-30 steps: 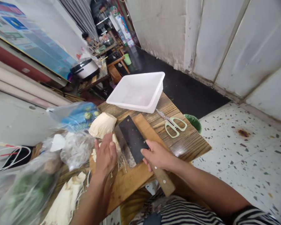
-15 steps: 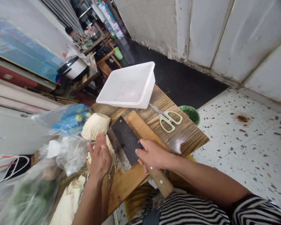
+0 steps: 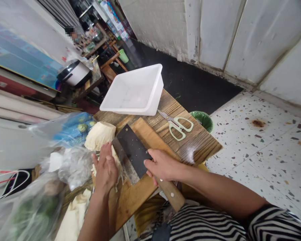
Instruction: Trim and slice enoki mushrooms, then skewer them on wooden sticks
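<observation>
Here's the cleaver [image 3: 132,150], its dark blade tilted over the wooden chopping board [image 3: 132,197], edge right against a pale fibrous vegetable [image 3: 115,159]. The right hand [image 3: 161,165] has its fingers wrapped firmly around the wooden handle, while the left hand [image 3: 105,169] presses down on the vegetable, fingers spread and lightly curled. Beyond the board, on the plank table [image 3: 193,144], sit a white plastic tub [image 3: 150,107] and green-handled scissors [image 3: 176,129].
</observation>
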A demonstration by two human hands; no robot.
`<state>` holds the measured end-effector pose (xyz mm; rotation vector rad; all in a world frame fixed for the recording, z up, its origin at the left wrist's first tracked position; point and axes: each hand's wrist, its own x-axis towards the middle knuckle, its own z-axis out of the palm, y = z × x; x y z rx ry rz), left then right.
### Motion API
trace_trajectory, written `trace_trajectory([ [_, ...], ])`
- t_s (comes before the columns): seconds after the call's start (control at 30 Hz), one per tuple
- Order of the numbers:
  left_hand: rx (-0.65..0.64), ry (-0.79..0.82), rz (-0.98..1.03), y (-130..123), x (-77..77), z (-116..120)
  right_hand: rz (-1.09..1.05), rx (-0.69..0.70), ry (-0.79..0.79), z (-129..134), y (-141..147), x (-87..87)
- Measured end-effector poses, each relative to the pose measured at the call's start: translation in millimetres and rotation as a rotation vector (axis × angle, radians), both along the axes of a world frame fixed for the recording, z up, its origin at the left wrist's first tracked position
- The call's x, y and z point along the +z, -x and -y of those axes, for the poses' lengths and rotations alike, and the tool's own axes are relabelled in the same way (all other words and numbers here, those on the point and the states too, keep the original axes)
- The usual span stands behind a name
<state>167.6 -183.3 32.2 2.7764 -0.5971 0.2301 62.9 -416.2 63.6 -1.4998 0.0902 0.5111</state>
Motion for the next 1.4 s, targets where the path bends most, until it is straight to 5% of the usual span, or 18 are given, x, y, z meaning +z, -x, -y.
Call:
trace_trajectory([
  [0.73,-0.04,-0.005,0.014,-4,-6.7,-5,0.181,0.039,0.389,-21,7,-1.1],
  [0.93,-0.046,0.007,0.034,-7,-12.0,-9,0.202,0.028,0.396,-30,-12,4.3],
  [1.17,-0.057,0.013,0.03,-5,-13.8,-8,0.22,0.072,0.42,-30,1,-2.6],
  [1.4,-0.02,0.054,-0.015,-8,-11.6,-7,0.244,0.046,0.488,-45,-25,0.7],
])
